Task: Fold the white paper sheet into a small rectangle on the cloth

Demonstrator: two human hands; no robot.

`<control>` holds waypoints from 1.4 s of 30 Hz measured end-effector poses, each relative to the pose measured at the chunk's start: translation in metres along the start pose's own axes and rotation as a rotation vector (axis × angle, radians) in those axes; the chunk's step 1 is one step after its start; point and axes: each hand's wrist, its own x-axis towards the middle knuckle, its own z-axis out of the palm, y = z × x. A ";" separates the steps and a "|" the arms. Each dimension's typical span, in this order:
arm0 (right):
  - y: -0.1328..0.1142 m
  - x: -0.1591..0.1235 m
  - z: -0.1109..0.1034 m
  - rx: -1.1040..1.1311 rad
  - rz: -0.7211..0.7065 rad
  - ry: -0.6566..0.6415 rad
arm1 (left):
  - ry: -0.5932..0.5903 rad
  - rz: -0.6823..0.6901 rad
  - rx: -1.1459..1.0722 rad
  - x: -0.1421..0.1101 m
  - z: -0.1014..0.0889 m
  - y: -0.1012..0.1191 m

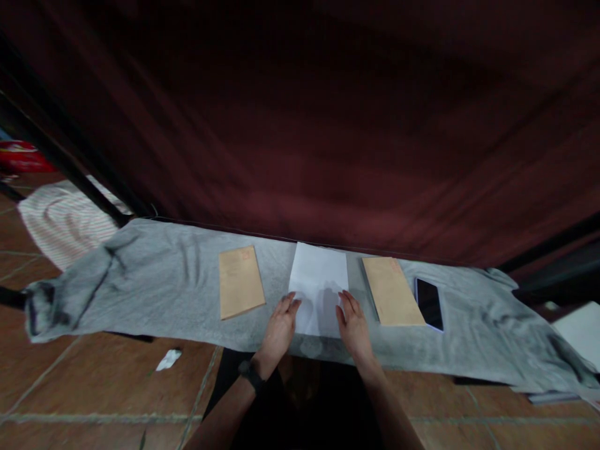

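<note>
A white sheet of paper lies flat on the grey cloth, straight in front of me. My left hand rests at its left edge, fingers stretched forward and holding nothing. At the right edge is my right hand, its fingers also extended and apart from the thumb. Whether the fingertips press on the paper or hover just over it, I cannot tell. To the left lies a brown envelope with a small red mark near its top. Right of the paper sits a stack of brown envelopes, slightly tilted.
A phone with a dark screen lies right of the envelope stack. The grey cloth covers a narrow bench before a dark red curtain. A striped cloth hangs at far left. A crumpled white tissue is on the tiled floor.
</note>
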 end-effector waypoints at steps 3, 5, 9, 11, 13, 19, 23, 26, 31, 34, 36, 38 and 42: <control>-0.009 0.003 0.014 -0.071 -0.105 -0.075 | -0.018 -0.023 0.155 -0.002 -0.006 0.009; -0.012 0.001 0.022 -0.125 -0.124 -0.100 | 0.017 -0.031 0.210 -0.001 -0.006 0.014; -0.010 -0.005 0.030 -0.172 -0.137 -0.107 | 0.068 0.092 0.165 0.016 0.011 0.024; -0.007 -0.006 0.031 -0.171 -0.141 -0.113 | 0.054 0.158 0.107 0.031 0.023 0.030; -0.003 -0.004 0.031 -0.146 -0.130 -0.121 | 0.046 0.179 0.068 0.048 0.035 0.036; -0.004 0.044 0.031 0.060 0.027 -0.042 | 0.000 0.134 0.090 0.077 0.059 0.039; -0.014 0.086 0.045 0.041 -0.068 -0.125 | -0.009 0.139 0.120 0.075 0.068 0.034; -0.013 0.100 0.059 -0.039 -0.093 -0.172 | 0.026 0.091 0.145 0.074 0.068 0.031; 0.003 0.104 0.071 -0.061 -0.134 -0.151 | 0.085 0.049 0.135 0.098 0.057 0.024; 0.009 0.117 0.074 -0.090 -0.099 -0.120 | 0.064 0.083 0.151 0.123 0.052 0.017; 0.009 0.127 0.078 -0.142 -0.073 -0.112 | 0.022 0.047 0.201 0.136 0.052 0.012; 0.008 0.136 0.083 -0.200 -0.068 -0.112 | -0.022 -0.007 0.253 0.144 0.054 0.007; 0.013 0.144 0.091 -0.274 -0.071 -0.096 | -0.051 -0.050 0.288 0.148 0.062 -0.001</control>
